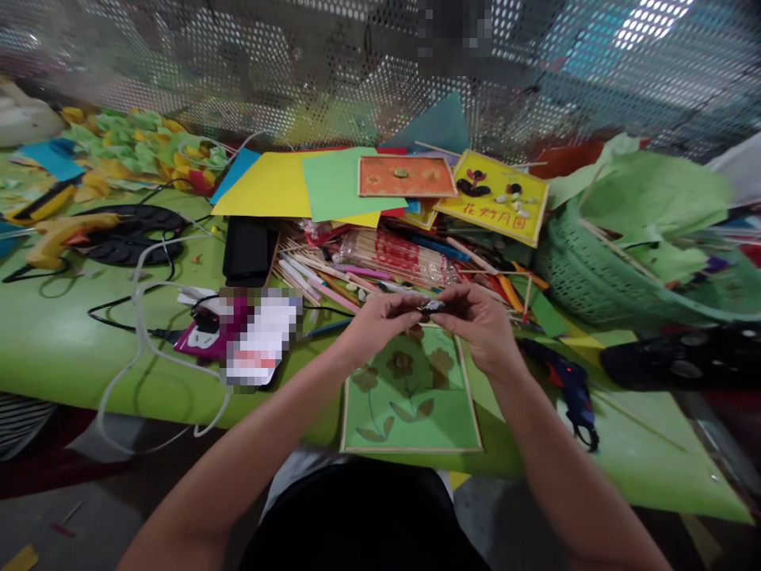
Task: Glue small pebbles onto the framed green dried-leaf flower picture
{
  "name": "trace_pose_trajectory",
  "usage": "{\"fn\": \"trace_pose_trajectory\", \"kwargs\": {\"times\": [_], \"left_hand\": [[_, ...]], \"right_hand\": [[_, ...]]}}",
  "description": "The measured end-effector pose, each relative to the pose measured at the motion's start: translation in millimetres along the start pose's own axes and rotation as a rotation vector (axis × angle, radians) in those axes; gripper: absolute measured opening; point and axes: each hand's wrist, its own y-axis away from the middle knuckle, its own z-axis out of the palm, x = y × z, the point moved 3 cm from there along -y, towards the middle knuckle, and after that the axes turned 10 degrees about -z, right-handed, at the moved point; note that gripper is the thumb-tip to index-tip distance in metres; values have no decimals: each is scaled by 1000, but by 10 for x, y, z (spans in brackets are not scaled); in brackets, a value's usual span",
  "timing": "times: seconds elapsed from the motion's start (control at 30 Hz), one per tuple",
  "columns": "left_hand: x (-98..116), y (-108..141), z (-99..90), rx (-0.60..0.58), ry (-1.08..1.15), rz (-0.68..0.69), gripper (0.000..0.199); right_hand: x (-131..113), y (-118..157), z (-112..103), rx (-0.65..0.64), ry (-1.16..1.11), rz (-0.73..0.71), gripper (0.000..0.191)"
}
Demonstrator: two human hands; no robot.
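Note:
My left hand (389,316) and my right hand (476,317) meet above the table, fingertips pinched together. Between them sits a small dark piece (433,306) with a whitish patch on top; its kind is too small to make out. Right below lies a green picture panel (380,404) with a thin wooden frame, bearing brownish flowers and leaves. My hands and forearms cover part of its upper edge. Behind the fingers are loose coloured pens (309,277) and a plastic-wrapped bundle of thin sticks (392,252).
A blue glue gun (575,388) lies right, a yellow one (65,238) left. A green basket (574,270) of paper stands at the right. Yellow paper (267,186) and framed orange (380,186) and yellow (493,214) pictures lie behind. A white cable (138,317) loops over the table's front edge.

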Motion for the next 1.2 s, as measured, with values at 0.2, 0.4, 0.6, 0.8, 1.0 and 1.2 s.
{"fn": "trace_pose_trajectory", "kwargs": {"times": [0.2, 0.4, 0.6, 0.8, 1.0, 1.2], "left_hand": [[-97, -50, -4, 36, 171, -2, 38], [-153, -87, 12, 40, 156, -10, 41], [-135, -76, 10, 146, 70, 79, 25], [-94, -14, 33, 258, -260, 231, 17], [-153, -42, 71, 145, 23, 92, 21], [-148, -45, 60, 120, 108, 52, 32]], "right_hand": [[48, 38, -11, -3, 80, -50, 29], [94, 69, 16, 19, 120, -111, 23], [12, 118, 52, -28, 275, -198, 19], [-99, 160, 54, -52, 505, -330, 11], [-84, 178, 39, 3, 481, -274, 6], [-73, 161, 18, 21, 361, -166, 8]]}}
